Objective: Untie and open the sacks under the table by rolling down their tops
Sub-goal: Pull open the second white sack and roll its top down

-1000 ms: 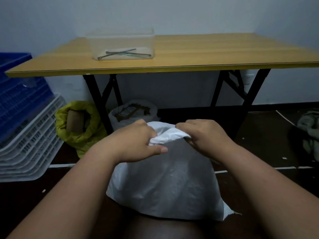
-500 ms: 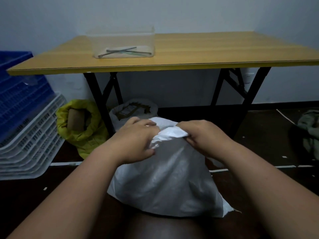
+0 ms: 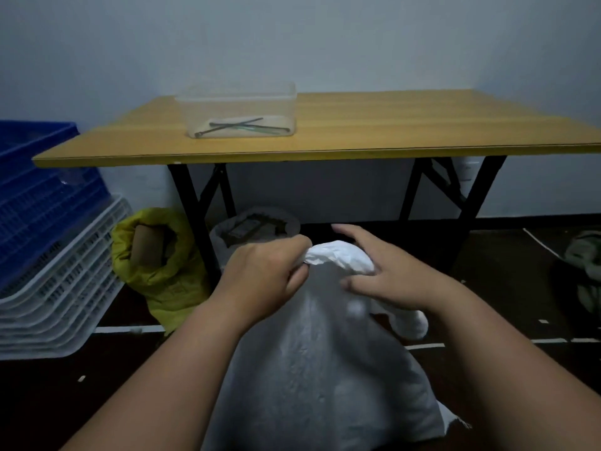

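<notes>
White sack (image 3: 318,379) stands on the dark floor (image 3: 487,288) in front of the table (image 3: 357,131), nearest the camera, its top gathered into a twisted neck (image 3: 338,260); the body of the sack is full and bulges downward toward the lower edge of the view. Left hand (image 3: 263,281) grips the left end of the neck, fingers curled tightly round the bunched fabric, thumb tucked below; right hand (image 3: 387,271) lies over the right part of the neck with fingers extended and spread, the index finger pointing away toward the table, the thumb pressing against the sack below the twist; whether its palm clamps the fabric cannot be told. A loose white end of fabric (image 3: 411,323) hangs out below the right wrist.

Behind the neck, under the table, a second white sack (image 3: 257,224) stands with its top rolled down and dark contents visible; just left of the black table leg (image 3: 192,219), a yellow sack (image 3: 162,271) stands open, a brown cylinder showing inside. Stacked white crates (image 3: 58,288) with a blue crate (image 3: 35,190) on top stand at far left. On the tabletop, a clear plastic container (image 3: 240,109) holds thin dark rods.
</notes>
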